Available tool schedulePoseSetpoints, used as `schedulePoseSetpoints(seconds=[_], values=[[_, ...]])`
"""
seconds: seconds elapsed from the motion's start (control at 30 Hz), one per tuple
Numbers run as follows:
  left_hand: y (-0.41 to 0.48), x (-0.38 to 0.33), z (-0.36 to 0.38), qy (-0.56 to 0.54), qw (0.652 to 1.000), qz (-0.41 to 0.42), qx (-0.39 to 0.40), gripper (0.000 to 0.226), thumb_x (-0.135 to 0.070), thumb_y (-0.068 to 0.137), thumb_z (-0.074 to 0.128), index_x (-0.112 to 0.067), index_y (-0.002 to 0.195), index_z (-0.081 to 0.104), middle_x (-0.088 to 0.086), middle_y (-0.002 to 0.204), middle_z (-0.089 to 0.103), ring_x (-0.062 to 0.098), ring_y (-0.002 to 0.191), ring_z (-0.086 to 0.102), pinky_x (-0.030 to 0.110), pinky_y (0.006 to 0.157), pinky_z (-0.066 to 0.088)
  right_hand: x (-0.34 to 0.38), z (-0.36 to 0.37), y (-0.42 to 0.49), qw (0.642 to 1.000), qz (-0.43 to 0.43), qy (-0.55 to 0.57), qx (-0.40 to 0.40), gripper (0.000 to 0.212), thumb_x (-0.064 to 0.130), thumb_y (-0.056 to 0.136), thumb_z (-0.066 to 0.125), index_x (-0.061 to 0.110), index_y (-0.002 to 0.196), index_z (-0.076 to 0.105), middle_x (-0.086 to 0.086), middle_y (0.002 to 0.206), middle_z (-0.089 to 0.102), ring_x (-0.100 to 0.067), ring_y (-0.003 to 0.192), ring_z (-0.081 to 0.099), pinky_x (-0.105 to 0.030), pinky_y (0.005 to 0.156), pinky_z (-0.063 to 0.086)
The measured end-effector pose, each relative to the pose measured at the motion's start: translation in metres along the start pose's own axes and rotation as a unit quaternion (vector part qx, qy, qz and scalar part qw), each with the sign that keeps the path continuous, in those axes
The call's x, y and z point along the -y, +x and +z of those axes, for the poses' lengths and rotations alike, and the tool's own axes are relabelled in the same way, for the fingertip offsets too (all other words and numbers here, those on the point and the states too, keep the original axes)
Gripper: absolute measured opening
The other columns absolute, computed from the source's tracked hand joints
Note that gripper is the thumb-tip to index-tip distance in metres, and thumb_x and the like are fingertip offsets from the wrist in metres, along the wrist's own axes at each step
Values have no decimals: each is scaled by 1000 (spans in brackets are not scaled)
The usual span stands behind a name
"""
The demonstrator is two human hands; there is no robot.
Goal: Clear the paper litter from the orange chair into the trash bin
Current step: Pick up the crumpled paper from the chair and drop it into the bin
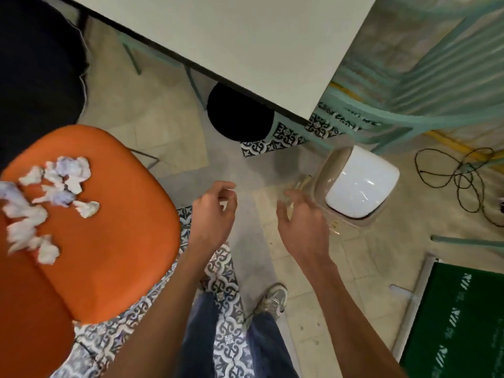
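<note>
The orange chair (109, 241) fills the lower left. Several crumpled white paper balls (49, 197) lie scattered on the left part of its seat. A beige trash bin with a white swing lid (360, 184) stands on the floor at the right. My left hand (215, 211) hovers between chair and bin, fingers loosely curled, holding nothing. My right hand (302, 222) hangs just left of the bin, fingers relaxed and blurred, with nothing in it. Neither hand touches the paper.
A white table (245, 45) juts in from the top, with a black round stool (240, 113) under its edge. Teal chairs (409, 99) stand at the right, black cables (461, 178) lie on the floor, and a green mat (458, 317) is at the lower right.
</note>
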State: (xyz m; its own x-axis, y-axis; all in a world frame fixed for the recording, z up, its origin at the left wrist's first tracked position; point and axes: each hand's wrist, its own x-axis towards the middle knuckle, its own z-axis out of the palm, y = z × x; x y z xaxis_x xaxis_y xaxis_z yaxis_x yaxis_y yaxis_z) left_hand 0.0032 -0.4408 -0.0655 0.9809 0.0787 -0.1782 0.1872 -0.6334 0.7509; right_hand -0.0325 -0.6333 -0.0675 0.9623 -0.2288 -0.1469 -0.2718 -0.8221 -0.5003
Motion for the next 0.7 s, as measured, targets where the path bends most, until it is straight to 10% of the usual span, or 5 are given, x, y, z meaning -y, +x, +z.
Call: schedulePoseSetpoints(seconds=[0.37,0.7], values=[[23,165,-178,26,984,-88,-151,12,-8,99,68,-18,103,73,-4,96,77,-3,82,64,28,76,55,187,137,-10,984,-126,78,102,26,37,106,62,27,128,70,1,123,73,-20,105,70,-37,86,61],[88,319,-276,94,958,-221,-159,20,-13,104,63,-9,120,73,11,118,76,28,103,72,30,86,53,329,280,-6,952,-220,43,210,29,33,106,62,19,130,70,-6,125,72,-27,107,69,-41,88,61]])
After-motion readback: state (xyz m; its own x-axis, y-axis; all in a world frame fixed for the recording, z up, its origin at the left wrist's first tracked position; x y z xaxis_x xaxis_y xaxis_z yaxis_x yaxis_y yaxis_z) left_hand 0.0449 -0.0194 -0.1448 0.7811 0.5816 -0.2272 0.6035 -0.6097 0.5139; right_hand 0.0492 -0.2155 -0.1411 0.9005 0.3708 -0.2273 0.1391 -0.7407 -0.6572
